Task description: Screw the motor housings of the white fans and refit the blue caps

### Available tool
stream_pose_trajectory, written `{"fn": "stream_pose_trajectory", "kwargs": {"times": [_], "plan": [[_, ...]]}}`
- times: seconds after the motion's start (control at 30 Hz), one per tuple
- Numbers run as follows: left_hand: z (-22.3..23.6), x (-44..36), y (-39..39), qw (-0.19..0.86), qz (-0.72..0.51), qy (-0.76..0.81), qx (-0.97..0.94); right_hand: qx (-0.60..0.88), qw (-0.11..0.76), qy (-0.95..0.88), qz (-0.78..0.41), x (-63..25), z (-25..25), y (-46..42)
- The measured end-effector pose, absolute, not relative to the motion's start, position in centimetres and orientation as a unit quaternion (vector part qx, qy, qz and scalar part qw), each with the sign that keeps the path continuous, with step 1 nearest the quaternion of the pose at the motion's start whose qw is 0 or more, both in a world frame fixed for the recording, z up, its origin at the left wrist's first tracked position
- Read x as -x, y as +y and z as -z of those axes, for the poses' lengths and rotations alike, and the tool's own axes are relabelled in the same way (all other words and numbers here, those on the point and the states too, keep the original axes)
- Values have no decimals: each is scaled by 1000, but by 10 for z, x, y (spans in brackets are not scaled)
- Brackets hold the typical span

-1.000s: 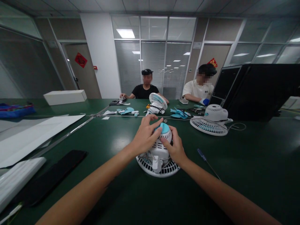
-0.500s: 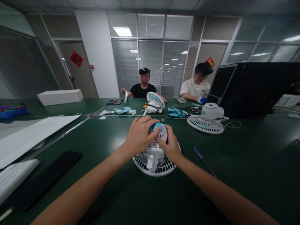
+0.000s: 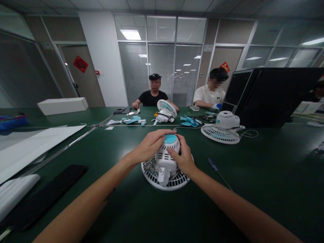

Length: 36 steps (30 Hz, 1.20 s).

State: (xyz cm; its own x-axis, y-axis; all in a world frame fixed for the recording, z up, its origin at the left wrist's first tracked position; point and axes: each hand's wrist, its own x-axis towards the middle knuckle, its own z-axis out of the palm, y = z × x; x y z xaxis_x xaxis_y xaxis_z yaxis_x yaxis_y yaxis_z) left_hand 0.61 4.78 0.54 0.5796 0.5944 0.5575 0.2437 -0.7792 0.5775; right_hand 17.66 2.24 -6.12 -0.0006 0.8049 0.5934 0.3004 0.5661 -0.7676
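Note:
A white electric fan (image 3: pixel 165 156) lies grille down on the green table in front of me, its motor housing upward and a light blue cap (image 3: pixel 170 138) on top. My left hand (image 3: pixel 151 144) is wrapped against the left side of the housing, fingers reaching behind the cap. My right hand (image 3: pixel 184 153) grips the right side, thumb on the vented front. The white plug (image 3: pixel 163 176) rests against the near side of the housing. To the right of the fan lies a screwdriver (image 3: pixel 213 164) with a blue handle.
Another fan (image 3: pixel 220 134) lies face down at the right, beside a large black monitor (image 3: pixel 275 96). Farther back are a third fan (image 3: pixel 165 111) and blue fan blades (image 3: pixel 189 120). A black pad (image 3: pixel 48 192) and white sheets (image 3: pixel 37 145) lie left. Two people sit opposite.
My left hand has drawn back from across the top of the cap to the housing's left side, uncovering the cap. The person opposite has lowered a strip-like thing to the table.

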Motion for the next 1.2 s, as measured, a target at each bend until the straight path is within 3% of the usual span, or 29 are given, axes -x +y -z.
{"fn": "stream_pose_trajectory", "kwargs": {"times": [0.43,0.83,1.2], "plan": [[8,-24,42,206,-466,363,-780,388,582,-679,-222,-178,63,26],[-1,-9,46,165,-420,302,-840,391,584,-674,-228,-177,60,23],[-5,2,55,263,-340,230,-873,396,580,-674,-229,-177,61,24]]}}
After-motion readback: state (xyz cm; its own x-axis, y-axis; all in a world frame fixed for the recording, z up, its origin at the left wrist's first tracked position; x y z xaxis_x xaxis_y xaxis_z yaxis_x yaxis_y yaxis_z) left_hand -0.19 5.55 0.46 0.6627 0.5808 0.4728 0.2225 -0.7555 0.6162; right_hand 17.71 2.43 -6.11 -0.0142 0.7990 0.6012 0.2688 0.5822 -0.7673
